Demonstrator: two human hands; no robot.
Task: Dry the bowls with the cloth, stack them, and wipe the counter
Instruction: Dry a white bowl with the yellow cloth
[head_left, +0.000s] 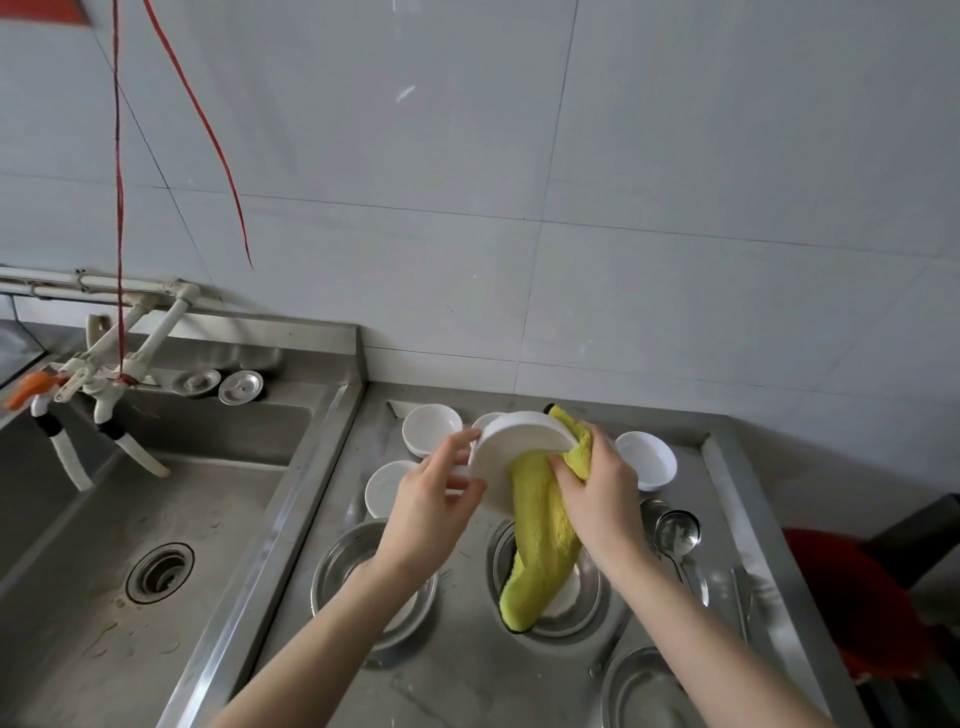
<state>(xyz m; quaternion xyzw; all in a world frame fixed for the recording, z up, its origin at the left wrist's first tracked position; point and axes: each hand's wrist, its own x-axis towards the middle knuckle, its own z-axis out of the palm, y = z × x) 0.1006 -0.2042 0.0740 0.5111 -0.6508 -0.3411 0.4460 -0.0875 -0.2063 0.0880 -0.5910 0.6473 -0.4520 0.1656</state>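
My left hand (431, 504) grips a white bowl (511, 447) by its left rim and holds it tilted on edge above the steel counter (457, 670). My right hand (597, 493) grips a yellow cloth (540, 540) and presses it against the bowl's right side; the cloth's tail hangs down over a steel bowl. More white bowls stand on the counter: a small stack (431, 428) at the back left, one (387, 488) partly behind my left hand, one (649, 460) to the right.
Steel bowls (363, 571) (644, 691) stand on the near counter, and a ladle (677, 535) lies at the right. A deep sink (130, 545) with taps (88, 395) lies to the left. A red object (852, 597) sits beyond the counter's right edge.
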